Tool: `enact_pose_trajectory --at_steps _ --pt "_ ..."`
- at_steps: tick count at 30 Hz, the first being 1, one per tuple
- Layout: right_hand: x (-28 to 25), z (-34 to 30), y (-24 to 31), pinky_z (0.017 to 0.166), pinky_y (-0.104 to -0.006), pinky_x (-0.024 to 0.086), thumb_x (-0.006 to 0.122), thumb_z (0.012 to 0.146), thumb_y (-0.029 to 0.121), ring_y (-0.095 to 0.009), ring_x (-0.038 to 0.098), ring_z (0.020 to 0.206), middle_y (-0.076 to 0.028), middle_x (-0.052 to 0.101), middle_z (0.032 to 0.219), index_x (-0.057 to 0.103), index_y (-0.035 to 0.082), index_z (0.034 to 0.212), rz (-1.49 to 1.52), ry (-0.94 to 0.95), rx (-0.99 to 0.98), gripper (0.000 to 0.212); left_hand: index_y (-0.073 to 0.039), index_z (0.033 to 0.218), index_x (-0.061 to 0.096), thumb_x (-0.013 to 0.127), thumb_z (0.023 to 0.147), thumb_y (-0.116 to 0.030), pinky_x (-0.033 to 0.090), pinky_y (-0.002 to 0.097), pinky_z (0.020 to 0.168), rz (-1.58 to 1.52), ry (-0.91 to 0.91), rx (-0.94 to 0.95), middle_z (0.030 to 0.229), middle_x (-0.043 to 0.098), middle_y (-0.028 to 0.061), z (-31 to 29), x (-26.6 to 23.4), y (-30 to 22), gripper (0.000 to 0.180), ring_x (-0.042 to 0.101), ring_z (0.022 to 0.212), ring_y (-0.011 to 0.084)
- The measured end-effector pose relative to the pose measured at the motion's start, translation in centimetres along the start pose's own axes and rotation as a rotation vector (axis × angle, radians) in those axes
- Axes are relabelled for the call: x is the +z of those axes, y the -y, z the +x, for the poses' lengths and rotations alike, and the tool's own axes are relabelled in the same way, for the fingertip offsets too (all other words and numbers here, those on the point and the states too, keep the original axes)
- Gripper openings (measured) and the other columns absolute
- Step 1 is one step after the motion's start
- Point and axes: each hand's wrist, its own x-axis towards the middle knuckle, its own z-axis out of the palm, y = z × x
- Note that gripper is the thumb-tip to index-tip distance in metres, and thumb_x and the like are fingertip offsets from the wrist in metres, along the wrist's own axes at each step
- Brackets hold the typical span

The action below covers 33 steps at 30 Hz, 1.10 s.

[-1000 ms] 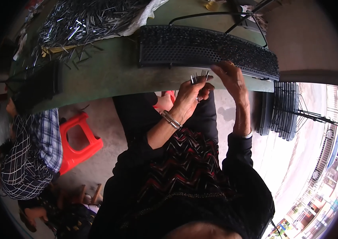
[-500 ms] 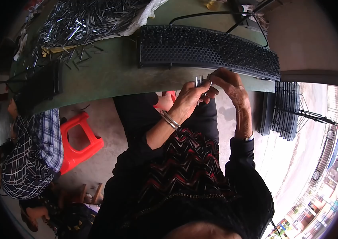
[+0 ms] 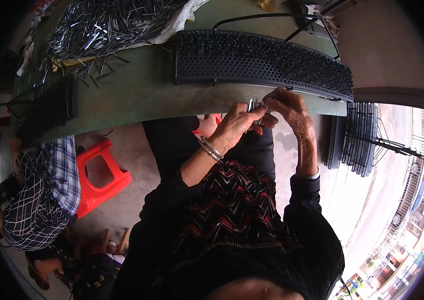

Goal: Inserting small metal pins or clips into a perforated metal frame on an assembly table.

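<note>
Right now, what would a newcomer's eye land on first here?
Likely the bright red plastic stool on the floor at left. Next, the big heap of shiny dark strips at upper left on the dull green tabletop, and the long black perforated tray right of that heap. Near centre, by the tabletop's near edge, the bare left hand holds thin silvery strips, the bare right hand close beside.

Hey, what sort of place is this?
Probably a small workshop, seemingly open to a street: loose dark strips lie heaped on a green table, beside a long perforated black tray.
</note>
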Motion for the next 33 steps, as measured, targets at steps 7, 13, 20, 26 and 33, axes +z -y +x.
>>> enact_pose_trajectory --at_steps 7,13,20,26,33 --pt "-0.4 -0.2 -0.6 0.074 -0.0268 0.046 0.065 0.081 0.014 -0.012 0.058 0.078 -0.004 0.062 0.081 0.062 -0.002 0.088 -0.032 -0.004 0.021 0.017 0.001 0.104 0.060 0.050 0.095 -0.022 0.051 0.0306 0.066 -0.034 0.073 -0.021 0.095 0.068 0.0124 0.2 -0.5 0.2 0.027 0.067 0.087 0.0199" --pt "-0.6 0.4 -0.1 0.070 -0.0233 0.046 0.057 0.087 0.003 -0.012 0.059 0.074 -0.006 0.064 0.079 0.058 -0.001 0.089 0.045 -0.251 -0.172 0.005 0.004 0.112 0.057 0.049 0.096 -0.023 0.051 0.0291 0.068 -0.141 0.023 -0.049 0.101 0.066 0.0173 0.7 -0.6 0.3 0.033 0.065 0.093 0.0230" --pt "-1.2 3.4 -0.9 0.071 -0.0244 0.048 0.055 0.087 0.001 -0.012 0.063 0.075 -0.007 0.067 0.080 0.059 0.001 0.090 -0.248 -0.708 -0.442 0.005 0.002 0.114 0.058 0.049 0.096 -0.027 0.049 0.0268 0.064 -0.170 -0.017 -0.061 0.096 0.067 0.0154 0.8 -0.5 1.0 0.036 0.061 0.073 0.0135" --pt "-0.9 5.0 -2.1 0.068 -0.0252 0.049 0.056 0.087 0.003 -0.011 0.063 0.072 -0.005 0.067 0.079 0.060 0.003 0.090 -0.450 -0.799 -0.508 0.005 0.003 0.113 0.057 0.049 0.096 -0.028 0.049 0.0262 0.064 -0.228 -0.006 -0.104 0.090 0.066 0.0138 0.6 -0.5 1.7 0.036 0.060 0.071 0.0125" --pt "-0.9 5.3 -2.5 0.064 -0.0290 0.048 0.061 0.083 0.002 -0.019 0.063 0.069 -0.009 0.064 0.077 0.058 0.004 0.090 -0.524 -0.817 -0.568 0.007 0.003 0.112 0.057 0.049 0.096 -0.028 0.050 0.0265 0.064 -0.281 -0.045 -0.019 0.092 0.066 0.0158 0.8 -0.8 3.1 0.035 0.061 0.072 0.0136"
